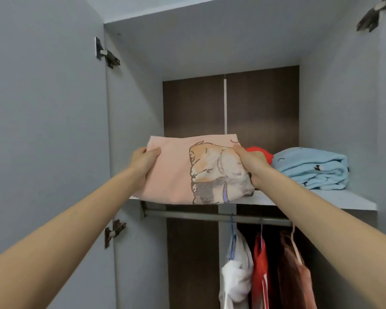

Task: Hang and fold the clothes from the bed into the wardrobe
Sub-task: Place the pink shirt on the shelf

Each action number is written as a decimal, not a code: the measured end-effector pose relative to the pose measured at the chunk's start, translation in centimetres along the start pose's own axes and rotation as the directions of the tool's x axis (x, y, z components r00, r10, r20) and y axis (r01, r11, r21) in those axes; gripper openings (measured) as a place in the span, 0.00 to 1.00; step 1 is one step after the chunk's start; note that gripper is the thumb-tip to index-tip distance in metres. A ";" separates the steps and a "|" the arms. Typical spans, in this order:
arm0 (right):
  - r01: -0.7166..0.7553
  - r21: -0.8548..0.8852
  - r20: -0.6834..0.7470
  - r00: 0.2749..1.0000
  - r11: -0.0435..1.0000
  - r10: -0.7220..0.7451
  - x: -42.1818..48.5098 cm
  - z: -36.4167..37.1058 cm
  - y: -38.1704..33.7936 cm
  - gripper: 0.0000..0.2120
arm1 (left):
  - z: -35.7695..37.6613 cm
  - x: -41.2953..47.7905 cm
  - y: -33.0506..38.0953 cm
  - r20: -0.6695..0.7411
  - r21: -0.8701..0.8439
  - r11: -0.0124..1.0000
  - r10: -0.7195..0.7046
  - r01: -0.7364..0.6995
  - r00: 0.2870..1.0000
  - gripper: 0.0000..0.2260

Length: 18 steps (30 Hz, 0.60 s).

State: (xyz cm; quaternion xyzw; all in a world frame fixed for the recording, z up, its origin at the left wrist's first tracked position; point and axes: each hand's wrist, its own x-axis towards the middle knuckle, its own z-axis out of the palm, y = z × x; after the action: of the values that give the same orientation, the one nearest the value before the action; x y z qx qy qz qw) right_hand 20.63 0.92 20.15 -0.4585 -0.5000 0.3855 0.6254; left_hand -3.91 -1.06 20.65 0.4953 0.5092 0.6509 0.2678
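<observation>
The door (42, 130) stands open left of the shelf (334, 200). The left hand (144, 160) grips the left edge of a folded pink shirt (176, 175), which sits over the shelf's left front, overhanging its lip. The right hand (252, 161) grips the shirt's right edge. Farther right on the shelf lie a red cloth (261, 152) and a folded blue towel (312, 168). Below the shelf, clothes (260, 275) hang on a rail (198, 215).

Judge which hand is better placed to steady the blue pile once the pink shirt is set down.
Probably the right hand: its grip is at the right edge of the shirt, nearer the blue pile; the left hand holds the far edge.
</observation>
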 end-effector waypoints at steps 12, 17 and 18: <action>0.205 -0.456 0.088 0.979 0.866 -0.185 19.6 12.2 -2.9 0.13 | -1.4 16.7 -2.6 0.037 -0.127 0.991 -0.038 0.043 0.999 0.34; 0.383 -0.583 0.236 0.924 0.716 -0.302 25.3 17.2 -1.0 0.13 | -1.9 18.3 -5.6 0.079 -0.046 0.999 0.009 -0.005 0.997 0.39; 0.420 -0.579 0.269 0.908 0.699 -0.322 26.3 18.3 -0.6 0.13 | -2.0 18.7 -6.1 0.078 -0.050 0.999 0.014 -0.010 0.997 0.40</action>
State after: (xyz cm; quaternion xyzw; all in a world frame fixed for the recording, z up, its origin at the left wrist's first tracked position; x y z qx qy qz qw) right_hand 8.04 28.94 29.36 -0.4990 -0.7258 0.0963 0.4636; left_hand -13.52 16.17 21.93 0.5168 0.4791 0.6449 0.2958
